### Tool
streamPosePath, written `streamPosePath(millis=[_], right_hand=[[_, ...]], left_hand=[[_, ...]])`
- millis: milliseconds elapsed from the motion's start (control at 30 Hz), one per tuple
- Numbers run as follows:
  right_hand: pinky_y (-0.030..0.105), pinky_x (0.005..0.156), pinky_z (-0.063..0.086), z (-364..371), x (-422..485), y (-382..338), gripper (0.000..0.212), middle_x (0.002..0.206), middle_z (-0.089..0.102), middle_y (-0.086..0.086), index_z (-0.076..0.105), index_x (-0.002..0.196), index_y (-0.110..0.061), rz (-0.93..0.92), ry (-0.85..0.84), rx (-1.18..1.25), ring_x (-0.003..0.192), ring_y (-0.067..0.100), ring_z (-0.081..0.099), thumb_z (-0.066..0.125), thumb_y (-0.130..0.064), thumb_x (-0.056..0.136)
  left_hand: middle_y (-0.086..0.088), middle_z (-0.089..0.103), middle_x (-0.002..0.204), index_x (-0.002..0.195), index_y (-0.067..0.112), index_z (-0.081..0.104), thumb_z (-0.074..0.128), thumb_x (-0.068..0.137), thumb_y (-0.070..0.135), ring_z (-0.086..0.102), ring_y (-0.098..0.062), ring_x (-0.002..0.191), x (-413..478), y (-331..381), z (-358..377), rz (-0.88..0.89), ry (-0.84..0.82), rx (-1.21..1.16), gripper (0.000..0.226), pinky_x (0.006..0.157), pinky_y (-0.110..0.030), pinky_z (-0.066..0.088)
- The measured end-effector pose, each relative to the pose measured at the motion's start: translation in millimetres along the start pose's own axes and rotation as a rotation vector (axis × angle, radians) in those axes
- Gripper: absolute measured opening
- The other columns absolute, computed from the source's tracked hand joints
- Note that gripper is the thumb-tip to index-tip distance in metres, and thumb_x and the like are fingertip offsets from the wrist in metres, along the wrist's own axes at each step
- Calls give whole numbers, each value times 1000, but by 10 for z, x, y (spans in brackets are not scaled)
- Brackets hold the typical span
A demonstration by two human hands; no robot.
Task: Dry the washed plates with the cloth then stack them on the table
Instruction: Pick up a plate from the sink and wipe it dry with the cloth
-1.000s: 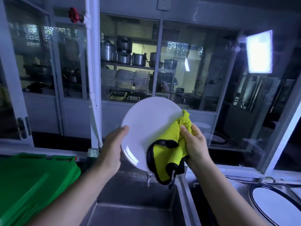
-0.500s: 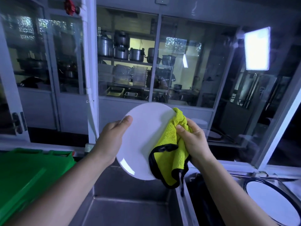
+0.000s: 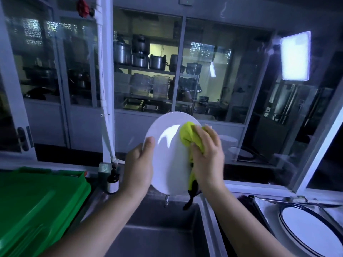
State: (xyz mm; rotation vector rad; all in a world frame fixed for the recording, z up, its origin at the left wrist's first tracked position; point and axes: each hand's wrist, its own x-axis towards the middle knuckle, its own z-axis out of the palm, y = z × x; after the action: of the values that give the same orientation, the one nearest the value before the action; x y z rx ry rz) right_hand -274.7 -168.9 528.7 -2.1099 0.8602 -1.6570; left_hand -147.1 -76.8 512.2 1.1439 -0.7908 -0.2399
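A: How many plates do you count?

B: Two for certain; one round plain white plate [image 3: 168, 154] held up on edge over the grey metal sink basin [image 3: 157, 236], and one round white plate with a dark blue rim [image 3: 311, 229] lying flat at the lower right, partly cut off by the frame; whether more lie under it I cannot tell.

A: And the hands?

B: Two bare hands; the left hand [image 3: 138, 168] is curled round the left rim of the plain white plate, thumb on the near face and the other fingers hidden behind it; the right hand [image 3: 207, 156] is closed on one yellow-green microfibre cloth with black edging [image 3: 188, 135], pressing it against the right part of the plate's face.

A: Does any cloth hang free?

B: Yes; one tail of it drops below the right hand, past the plate's lower edge, and its black trim dangles over the sink.

A: What else is nearby?

B: One green plastic crate lid [image 3: 37, 208] at the left; one small dark pump bottle with a pale label [image 3: 112, 179] on the ledge between that lid and the left wrist; one metal tap spout [image 3: 167, 200] showing just below the held plate; behind the glass, a shelf of steel pots [image 3: 139, 56], at least five, though the dim light makes an exact count unsure.
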Motion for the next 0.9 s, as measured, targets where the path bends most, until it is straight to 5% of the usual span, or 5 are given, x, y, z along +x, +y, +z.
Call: streamPosePath(millis=[133,367,633,800,900], right_hand=[[24,116,16,213,-72,-153,48,156,22,-3,40,145,-18,-145,-181,24,147,14,13,45,-21,98],[39,119,16,234,-539,-84,43,153,30,9,44,141,-7,-604,-453,-26,147,27,16,40,-12,99],[56,106,36,7,-397,629,53,143,43,9,56,130,-12,-531,-311,-96,138,29,33,63,11,83],[7,102,28,-165,132,469,49,131,42,9,50,135,-12,-277,-118,-22,120,10,39,50,0,87],[9,91,37,-316,380,283,51,119,58,-8,57,128,-32,-57,-169,180,106,0,52,50,1,90]], left_hand=[[13,32,45,52,26,42,49,99,38,27,-2,45,-56,6,109,73,-4,99,50,44,-17,24],[-5,75,82,76,26,75,55,77,58,71,-25,83,125,90,7,-130,46,-169,38,82,-49,54],[6,61,64,61,30,64,51,95,50,55,-14,58,168,129,-148,-109,30,-85,42,54,-26,42],[6,76,82,78,38,75,46,99,42,72,-12,76,115,90,-128,-107,-182,-57,36,71,-34,56],[7,76,92,83,38,76,48,98,43,71,-12,87,134,44,-117,-142,-166,-118,33,84,-39,53]])
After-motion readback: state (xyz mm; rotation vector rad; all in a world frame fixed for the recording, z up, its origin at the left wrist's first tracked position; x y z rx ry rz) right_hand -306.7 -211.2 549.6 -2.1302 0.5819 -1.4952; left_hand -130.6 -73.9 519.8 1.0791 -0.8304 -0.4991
